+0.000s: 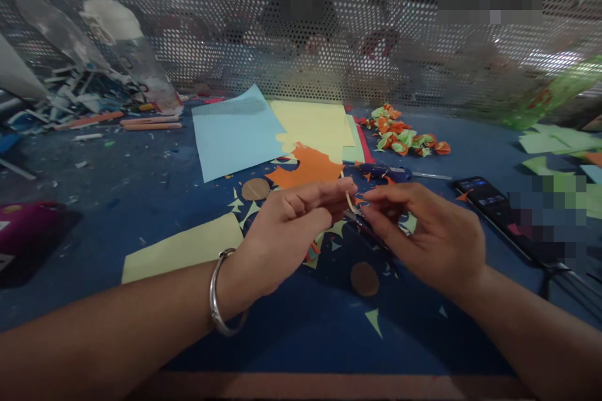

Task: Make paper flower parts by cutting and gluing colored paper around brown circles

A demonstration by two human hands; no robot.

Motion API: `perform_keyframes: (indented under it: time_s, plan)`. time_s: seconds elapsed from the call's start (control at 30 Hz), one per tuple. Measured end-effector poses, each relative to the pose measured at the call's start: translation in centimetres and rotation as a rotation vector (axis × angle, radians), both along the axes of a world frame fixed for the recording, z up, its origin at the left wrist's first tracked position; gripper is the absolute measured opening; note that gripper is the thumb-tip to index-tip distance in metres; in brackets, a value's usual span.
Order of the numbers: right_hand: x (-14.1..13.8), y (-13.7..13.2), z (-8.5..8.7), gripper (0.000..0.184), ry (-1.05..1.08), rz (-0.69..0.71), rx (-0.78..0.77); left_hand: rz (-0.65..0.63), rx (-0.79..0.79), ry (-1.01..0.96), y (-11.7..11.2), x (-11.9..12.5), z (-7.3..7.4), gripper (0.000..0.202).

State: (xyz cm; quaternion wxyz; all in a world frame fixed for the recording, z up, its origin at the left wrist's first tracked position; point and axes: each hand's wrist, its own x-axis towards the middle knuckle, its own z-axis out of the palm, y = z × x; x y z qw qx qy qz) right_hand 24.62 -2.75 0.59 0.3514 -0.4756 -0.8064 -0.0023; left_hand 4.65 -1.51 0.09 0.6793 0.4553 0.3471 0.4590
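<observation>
My left hand [294, 225], with a silver bangle at its wrist, reaches across the middle of the table, its fingers pressed together. At its fingertips is a small curved strip of pale yellow paper [350, 203]. Facing it, my right hand [430, 232] is curled, with thumb and index finger almost meeting beside the strip. Whether anything sits in that pinch is too small to tell. Beneath the hands lie paper scraps and a dark tool with a metal tip, partly covered by my right hand. Torn orange paper [310, 166] lies just beyond my left fingers.
Blue paper [235, 131] and yellow paper [313, 122] lie behind. Crumpled orange and green paper pieces [404, 138], a blue-handled tool [385, 171] and a phone [493, 216] are rightward. Brown discs [365, 279] lie nearby. A bottle [145, 62] stands left, before a perforated metal screen [216, 31].
</observation>
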Motion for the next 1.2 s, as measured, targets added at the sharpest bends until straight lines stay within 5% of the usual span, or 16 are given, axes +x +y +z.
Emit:
perform_keyframes:
  time_s: [0.27, 0.5, 1.2]
  plan:
    - [0.3, 0.6, -0.8, 0.013, -0.125, 0.167, 0.301, -0.096, 0.024, 0.036, -0.4, 0.3, -0.3, 0.045]
    - [0.3, 0.3, -0.3, 0.010, -0.104, 0.236, 0.259, -0.145, 0.237, 0.263, -0.3, -0.1, -0.4, 0.031]
    - [0.2, 0.2, -0.2, 0.011, -0.066, 0.320, 0.164, 0.077, 0.730, 0.654, 0.6, -0.8, -0.7, 0.006]
